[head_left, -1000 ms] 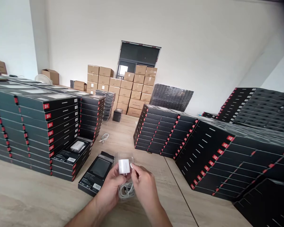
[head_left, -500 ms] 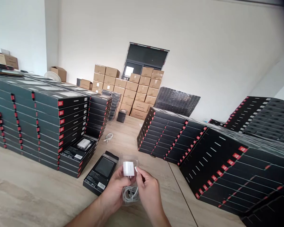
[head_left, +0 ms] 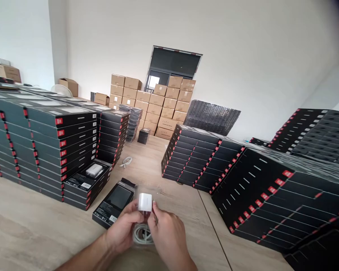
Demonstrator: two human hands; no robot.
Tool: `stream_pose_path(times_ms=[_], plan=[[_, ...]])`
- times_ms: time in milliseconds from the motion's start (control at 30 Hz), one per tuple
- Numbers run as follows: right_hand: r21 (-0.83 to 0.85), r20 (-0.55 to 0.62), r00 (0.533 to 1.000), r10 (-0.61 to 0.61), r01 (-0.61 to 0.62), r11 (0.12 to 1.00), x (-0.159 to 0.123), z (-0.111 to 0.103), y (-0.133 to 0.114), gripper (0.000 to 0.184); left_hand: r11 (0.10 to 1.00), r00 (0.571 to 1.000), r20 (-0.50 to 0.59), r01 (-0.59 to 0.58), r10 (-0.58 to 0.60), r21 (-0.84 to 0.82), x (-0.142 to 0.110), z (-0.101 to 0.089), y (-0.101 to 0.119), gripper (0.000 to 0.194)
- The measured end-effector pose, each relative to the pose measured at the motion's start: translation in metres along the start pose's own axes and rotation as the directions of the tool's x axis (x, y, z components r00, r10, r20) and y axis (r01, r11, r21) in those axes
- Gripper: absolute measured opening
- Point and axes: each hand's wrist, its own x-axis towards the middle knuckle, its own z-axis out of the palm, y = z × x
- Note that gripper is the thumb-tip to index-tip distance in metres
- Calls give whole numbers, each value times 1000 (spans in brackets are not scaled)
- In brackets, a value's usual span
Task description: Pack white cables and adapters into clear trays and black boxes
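A clear plastic tray [head_left: 155, 191] is between my hands, holding a white charger plug [head_left: 145, 202] in its upper part and a coiled white cable [head_left: 142, 234] below. My left hand [head_left: 123, 227] is closed on the tray's left side, thumb just under the plug. My right hand [head_left: 168, 233] presses its thumb and fingers at the plug's right edge and the tray's side; anything small between them is hidden. Just left of the tray, a black retail box [head_left: 113, 203] with a dark window lies flat on the table [head_left: 192, 226].
Tall stacks of black boxes stand on the left [head_left: 45, 139] and right [head_left: 265, 188]. Another white charger [head_left: 94, 170] rests on a low box stack. A loose white cable [head_left: 126, 162] lies further back. Brown cartons [head_left: 158, 101] are piled near the window.
Both hands and the tray appear slightly further left as the view shifts. My right fingers have moved down against the plug's right edge, and the white piece at their tips no longer shows.
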Motion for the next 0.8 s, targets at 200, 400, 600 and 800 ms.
stream_pose_path(times_ms=[200,400,600,800], plan=[[272,-79,988,-132,148,951,-5,12,17,55,1000,1000,-21,0,-1,-14,0,-4,13,45],[573,-181,979,-89,179,800,-2,30,20,69,994,998,-9,-57,57,-93,1,3,13,42],[631,-164,980,-113,192,751,-8,28,28,61,989,1000,-10,1,-2,-151,0,6,5,44],[654,-197,975,-102,209,727,-8,29,32,46,982,998,43,-28,37,-189,2,13,2,45]])
